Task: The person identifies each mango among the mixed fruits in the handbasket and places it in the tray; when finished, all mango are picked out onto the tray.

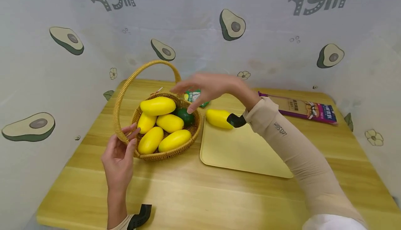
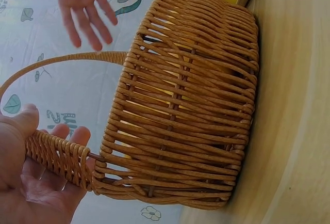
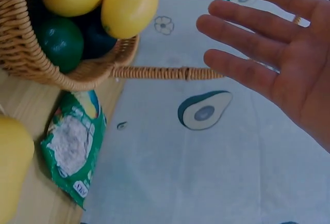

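Observation:
A wicker basket [image 1: 169, 155] stands tilted to my left, its tall handle [image 2: 56, 154] rising over it. My left hand [image 1: 120, 156] holds the handle near its lower end, thumb on one side and fingers round the other. Several yellow mangoes [image 1: 158, 106] and a dark green round fruit [image 1: 185, 117] lie in the basket. Over its right rim hovers my right hand [image 1: 206, 87], fingers spread and nothing in them. The right wrist view shows that palm [image 3: 304, 74] apart from the fruit.
Right of the basket lies a gold tray [image 1: 241, 150] with another mango [image 1: 219, 118] at its back left corner. A green packet [image 3: 75, 141] rests behind the basket. At the back right is a purple pasta packet [image 1: 300, 108]. A patterned curtain [image 1: 194, 24] surrounds the table.

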The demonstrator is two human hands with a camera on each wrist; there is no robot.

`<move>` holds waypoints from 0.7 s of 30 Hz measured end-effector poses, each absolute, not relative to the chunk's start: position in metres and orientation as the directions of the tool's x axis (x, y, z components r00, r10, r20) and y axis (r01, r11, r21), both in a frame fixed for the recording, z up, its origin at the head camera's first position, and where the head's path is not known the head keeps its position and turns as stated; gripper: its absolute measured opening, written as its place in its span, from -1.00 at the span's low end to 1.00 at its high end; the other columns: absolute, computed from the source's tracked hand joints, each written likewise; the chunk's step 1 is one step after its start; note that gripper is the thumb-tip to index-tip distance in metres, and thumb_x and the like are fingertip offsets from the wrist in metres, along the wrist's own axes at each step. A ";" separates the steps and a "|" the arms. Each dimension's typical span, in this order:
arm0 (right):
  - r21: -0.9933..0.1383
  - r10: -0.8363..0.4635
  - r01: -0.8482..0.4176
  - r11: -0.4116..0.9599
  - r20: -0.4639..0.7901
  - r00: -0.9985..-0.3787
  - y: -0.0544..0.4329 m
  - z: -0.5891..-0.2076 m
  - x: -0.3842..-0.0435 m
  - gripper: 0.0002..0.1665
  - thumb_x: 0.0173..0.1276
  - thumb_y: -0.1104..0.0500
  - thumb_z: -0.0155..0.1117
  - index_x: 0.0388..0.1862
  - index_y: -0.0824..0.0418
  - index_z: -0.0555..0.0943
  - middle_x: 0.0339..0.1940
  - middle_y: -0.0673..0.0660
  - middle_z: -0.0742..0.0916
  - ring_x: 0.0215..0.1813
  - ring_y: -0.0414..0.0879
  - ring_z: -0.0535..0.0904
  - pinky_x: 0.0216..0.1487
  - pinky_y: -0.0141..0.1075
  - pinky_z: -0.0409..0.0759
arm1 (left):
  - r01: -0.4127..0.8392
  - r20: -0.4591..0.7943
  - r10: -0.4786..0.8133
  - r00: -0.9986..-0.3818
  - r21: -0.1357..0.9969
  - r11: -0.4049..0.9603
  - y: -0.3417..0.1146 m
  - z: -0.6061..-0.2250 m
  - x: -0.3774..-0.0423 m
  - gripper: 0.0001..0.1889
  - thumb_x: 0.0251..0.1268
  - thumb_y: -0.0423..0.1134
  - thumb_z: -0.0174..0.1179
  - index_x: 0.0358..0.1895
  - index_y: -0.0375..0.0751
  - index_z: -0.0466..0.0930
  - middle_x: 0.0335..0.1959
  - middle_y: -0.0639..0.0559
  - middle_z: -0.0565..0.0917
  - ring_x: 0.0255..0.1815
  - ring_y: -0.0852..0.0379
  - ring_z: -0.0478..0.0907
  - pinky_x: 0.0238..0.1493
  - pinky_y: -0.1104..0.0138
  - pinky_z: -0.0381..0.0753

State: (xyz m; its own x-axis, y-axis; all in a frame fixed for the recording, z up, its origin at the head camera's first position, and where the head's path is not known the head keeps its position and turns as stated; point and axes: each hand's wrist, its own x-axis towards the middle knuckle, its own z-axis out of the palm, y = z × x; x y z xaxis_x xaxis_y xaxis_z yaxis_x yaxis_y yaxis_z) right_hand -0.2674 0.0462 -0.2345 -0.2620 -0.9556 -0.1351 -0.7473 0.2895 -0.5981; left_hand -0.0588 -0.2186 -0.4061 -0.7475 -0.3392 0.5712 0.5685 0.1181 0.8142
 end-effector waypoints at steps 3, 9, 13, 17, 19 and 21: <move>-0.605 -0.959 -0.746 0.278 -0.125 -0.256 0.030 -0.234 -0.272 -0.10 0.45 0.08 0.56 0.65 0.28 0.39 0.62 0.18 0.52 0.59 0.02 0.49 0.60 -0.07 0.48 | 0.528 0.538 -0.340 -0.772 0.839 0.129 -0.218 -0.405 -0.058 -0.62 0.47 -0.68 0.18 0.30 -0.60 0.54 0.26 -0.42 0.67 0.23 -0.01 0.76 0.36 0.34 0.66; -0.621 -0.964 -0.740 0.258 -0.113 -0.242 -0.007 -0.241 -0.285 -0.19 0.45 0.11 0.57 0.59 0.26 0.48 0.57 0.19 0.58 0.56 0.00 0.53 0.57 -0.06 0.53 | 0.577 0.565 -0.344 -0.750 0.813 0.076 -0.217 -0.407 -0.055 -0.64 0.46 -0.71 0.15 0.27 -0.69 0.51 0.25 -0.41 0.69 0.23 0.00 0.77 0.32 0.38 0.68; -0.657 -0.955 -0.700 0.279 -0.109 -0.277 -0.024 -0.255 -0.291 -0.18 0.43 0.19 0.57 0.59 0.28 0.47 0.57 0.20 0.58 0.57 0.00 0.51 0.57 -0.19 0.51 | 0.592 0.576 -0.345 -0.742 0.803 0.067 -0.216 -0.408 -0.055 -0.65 0.46 -0.72 0.15 0.26 -0.71 0.51 0.24 -0.41 0.69 0.23 -0.02 0.77 0.32 0.35 0.68; -0.709 -0.945 -0.647 0.282 -0.087 -0.316 -0.038 -0.275 -0.297 -0.15 0.40 0.31 0.56 0.62 0.31 0.43 0.60 0.22 0.54 0.61 0.04 0.46 0.61 -0.26 0.44 | 0.594 0.581 -0.339 -0.740 0.801 0.077 -0.216 -0.408 -0.056 -0.65 0.46 -0.71 0.15 0.26 -0.71 0.51 0.24 -0.42 0.68 0.23 -0.02 0.76 0.31 0.35 0.69; -0.728 -0.940 -0.628 0.275 -0.067 -0.334 -0.043 -0.285 -0.300 -0.14 0.39 0.34 0.55 0.62 0.33 0.42 0.60 0.24 0.53 0.61 0.06 0.45 0.63 -0.28 0.41 | 0.600 0.587 -0.333 -0.738 0.796 0.075 -0.216 -0.408 -0.057 -0.65 0.46 -0.72 0.15 0.26 -0.71 0.50 0.25 -0.45 0.67 0.24 -0.03 0.76 0.31 0.35 0.69; -0.748 -0.937 -0.608 0.266 -0.052 -0.345 -0.045 -0.293 -0.303 -0.15 0.39 0.37 0.55 0.61 0.34 0.43 0.60 0.25 0.54 0.62 0.06 0.44 0.63 -0.32 0.37 | 0.604 0.592 -0.329 -0.736 0.793 0.075 -0.216 -0.408 -0.059 -0.64 0.46 -0.72 0.14 0.27 -0.71 0.50 0.24 -0.47 0.67 0.23 -0.03 0.76 0.31 0.35 0.69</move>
State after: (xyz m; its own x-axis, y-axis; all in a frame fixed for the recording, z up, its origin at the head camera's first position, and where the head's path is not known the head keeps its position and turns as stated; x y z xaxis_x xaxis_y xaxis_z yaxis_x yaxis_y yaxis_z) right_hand -0.3030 -0.0453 -0.2927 -0.3455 -0.9370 -0.0521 -0.6078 0.2657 -0.7483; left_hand -0.0587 -0.2163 -0.4078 -0.7361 -0.3290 0.5916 0.6041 0.0750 0.7934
